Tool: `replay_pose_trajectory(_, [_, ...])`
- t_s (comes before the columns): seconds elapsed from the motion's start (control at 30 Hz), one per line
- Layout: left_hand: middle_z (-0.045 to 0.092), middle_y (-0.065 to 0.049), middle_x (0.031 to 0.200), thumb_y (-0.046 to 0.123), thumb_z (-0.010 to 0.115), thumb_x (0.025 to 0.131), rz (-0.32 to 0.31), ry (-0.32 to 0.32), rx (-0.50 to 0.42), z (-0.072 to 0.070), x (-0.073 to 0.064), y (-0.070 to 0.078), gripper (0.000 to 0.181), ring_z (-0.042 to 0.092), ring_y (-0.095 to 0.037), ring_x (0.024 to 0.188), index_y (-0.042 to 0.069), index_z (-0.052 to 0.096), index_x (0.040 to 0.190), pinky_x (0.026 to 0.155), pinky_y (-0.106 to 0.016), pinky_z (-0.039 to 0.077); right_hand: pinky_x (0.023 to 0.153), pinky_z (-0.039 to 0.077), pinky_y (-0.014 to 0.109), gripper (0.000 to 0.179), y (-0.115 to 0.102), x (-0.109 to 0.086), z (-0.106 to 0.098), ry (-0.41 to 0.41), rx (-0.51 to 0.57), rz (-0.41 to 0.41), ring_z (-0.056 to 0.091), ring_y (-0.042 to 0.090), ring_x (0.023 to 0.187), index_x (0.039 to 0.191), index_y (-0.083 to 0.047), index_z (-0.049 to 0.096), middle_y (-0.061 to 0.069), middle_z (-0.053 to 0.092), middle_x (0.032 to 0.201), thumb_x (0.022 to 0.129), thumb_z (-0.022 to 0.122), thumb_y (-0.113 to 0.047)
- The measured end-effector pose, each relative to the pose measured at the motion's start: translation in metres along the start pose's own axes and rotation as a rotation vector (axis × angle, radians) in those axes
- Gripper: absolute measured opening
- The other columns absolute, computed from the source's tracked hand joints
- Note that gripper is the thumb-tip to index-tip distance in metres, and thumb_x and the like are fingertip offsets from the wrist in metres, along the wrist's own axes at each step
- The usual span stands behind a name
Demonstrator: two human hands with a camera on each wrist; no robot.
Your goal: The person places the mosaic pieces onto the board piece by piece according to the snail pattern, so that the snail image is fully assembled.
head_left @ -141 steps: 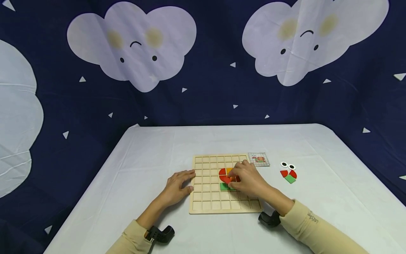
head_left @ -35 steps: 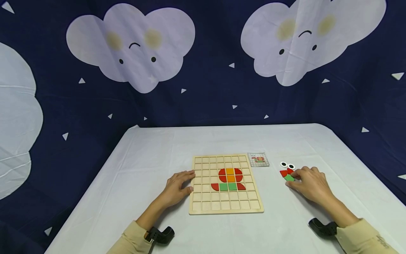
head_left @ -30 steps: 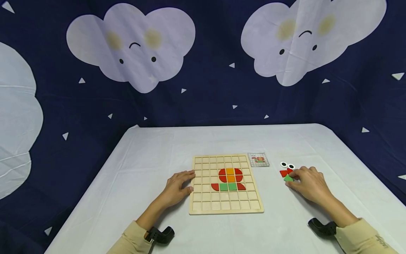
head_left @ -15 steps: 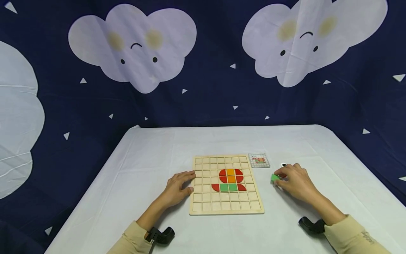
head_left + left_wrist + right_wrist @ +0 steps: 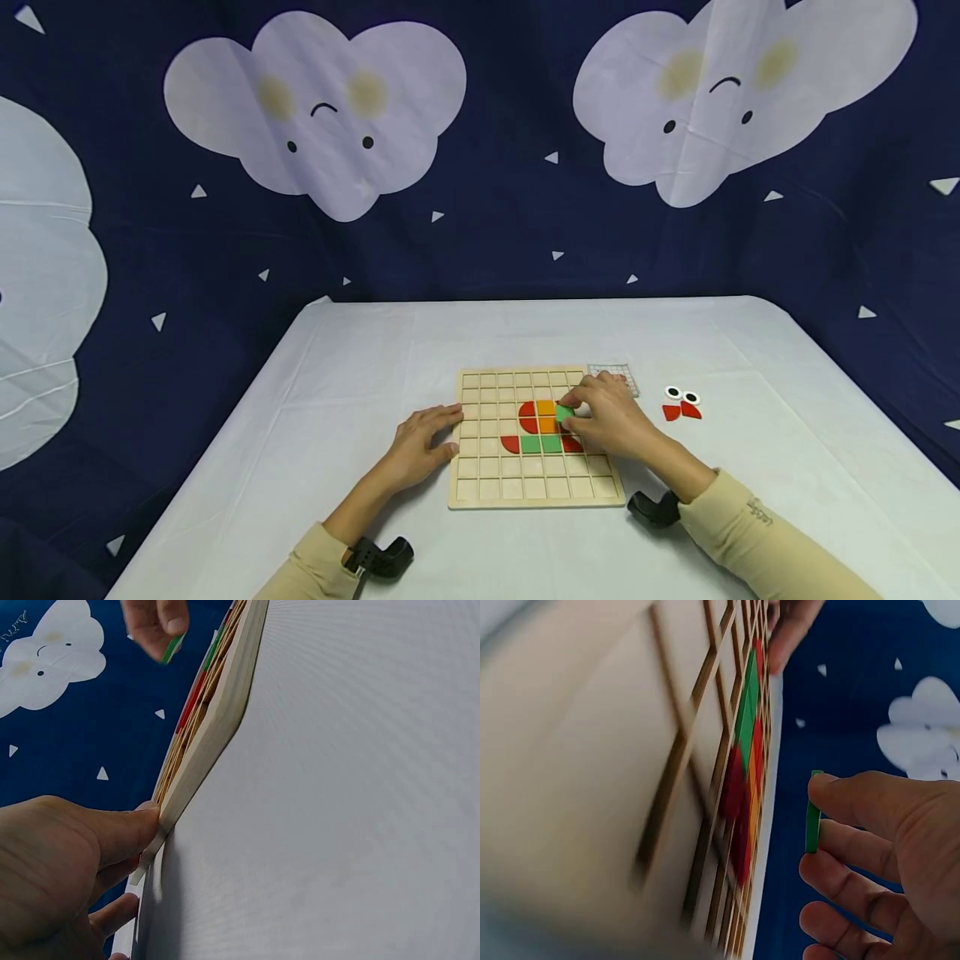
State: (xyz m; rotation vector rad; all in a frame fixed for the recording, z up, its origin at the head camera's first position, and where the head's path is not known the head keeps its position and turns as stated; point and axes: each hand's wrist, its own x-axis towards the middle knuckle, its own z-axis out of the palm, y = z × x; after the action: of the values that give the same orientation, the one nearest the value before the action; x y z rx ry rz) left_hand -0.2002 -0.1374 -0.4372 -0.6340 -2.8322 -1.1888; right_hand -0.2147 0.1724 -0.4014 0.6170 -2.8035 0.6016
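My right hand [image 5: 611, 418] pinches a green square tile [image 5: 564, 413] between thumb and fingers. In the right wrist view this green tile [image 5: 813, 817] stands off the board's surface, above it. The wooden grid board [image 5: 489, 487] bears red rounded pieces [image 5: 528, 418], orange squares [image 5: 546, 408], and a row of green squares [image 5: 540, 444] with a red quarter piece at each end. My hand and tile partly hide the red pieces on the right. My left hand [image 5: 422, 443] touches the board's left edge, its thumb [image 5: 127, 832] against the side.
To the right lie two white eye discs [image 5: 682, 396] and two red pieces [image 5: 681, 411] on the white tablecloth [image 5: 337, 350]. A small gridded picture card [image 5: 626, 382], partly behind my right hand, sits at the board's upper right corner.
My right hand has picked up the green tile from the loose pieces at right and carried it left over the board. My left hand has stayed at the board's edge.
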Motion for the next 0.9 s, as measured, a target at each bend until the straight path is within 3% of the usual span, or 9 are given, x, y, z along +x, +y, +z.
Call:
replay_pose_trajectory(0.37, [0.048, -0.004, 0.144, 0.013, 0.066, 0.087, -0.002, 0.001, -0.002, 0.001, 0.0, -0.003, 0.047, 0.036, -0.033, 0.135, 0.008, 0.055, 0.132, 0.11, -0.059, 0.017, 0.072, 0.03, 0.029, 0.022, -0.036, 0.026, 0.024, -0.093, 0.036, -0.109, 0.043, 0.012, 0.082, 0.095, -0.018, 0.074, -0.005, 0.064, 0.091, 0.077, 0.076, -0.03])
replay_pose_trajectory(0.9, [0.049, -0.005, 0.143, 0.012, 0.066, 0.087, 0.005, 0.0, -0.006, 0.0, 0.0, -0.002, 0.046, 0.037, -0.033, 0.134, 0.007, 0.056, 0.131, 0.109, -0.059, 0.018, 0.071, 0.032, 0.03, 0.021, -0.043, 0.041, 0.038, -0.158, 0.035, -0.105, 0.042, 0.012, 0.079, 0.093, -0.016, 0.074, -0.005, 0.061, 0.084, 0.076, 0.076, -0.029])
